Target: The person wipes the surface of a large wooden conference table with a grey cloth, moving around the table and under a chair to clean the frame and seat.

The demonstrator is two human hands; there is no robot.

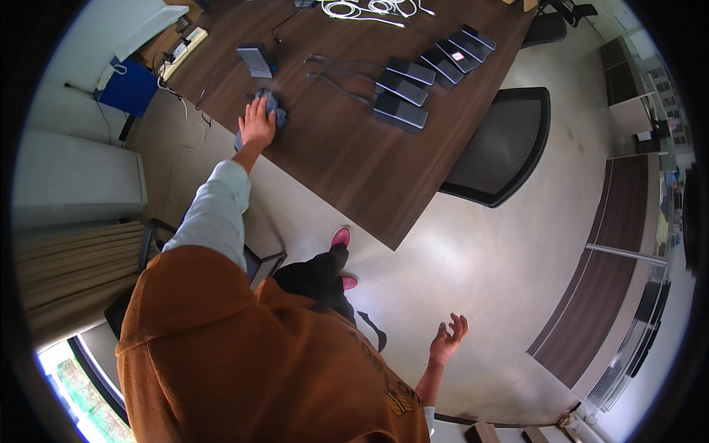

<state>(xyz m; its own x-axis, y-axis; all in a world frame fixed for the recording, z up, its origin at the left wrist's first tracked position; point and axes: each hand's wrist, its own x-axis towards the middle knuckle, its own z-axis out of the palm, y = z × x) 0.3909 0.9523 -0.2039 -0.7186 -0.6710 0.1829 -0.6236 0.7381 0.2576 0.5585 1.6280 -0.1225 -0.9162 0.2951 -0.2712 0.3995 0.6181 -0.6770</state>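
Observation:
My left hand [258, 124] reaches out to the table's near-left edge and presses down on a crumpled grey-blue cloth [275, 111]. Its fingers lie over the cloth, and bunched folds show past the fingertips. Part of the cloth is hidden under the palm. Just beyond it, on the dark wood table [325, 148], stands a grey box-shaped device [255, 59] with a small blue light. Out over the floor at the lower right hangs my right hand [447, 341], holding nothing, its fingers loosely curled and apart.
Several dark, flat box-shaped devices [399, 112] sit in a row to the right, some with cables. Coiled white cables [369, 9] lie at the far edge. A power strip [185, 53] runs along the left. A black mesh chair [502, 148] stands at the right side.

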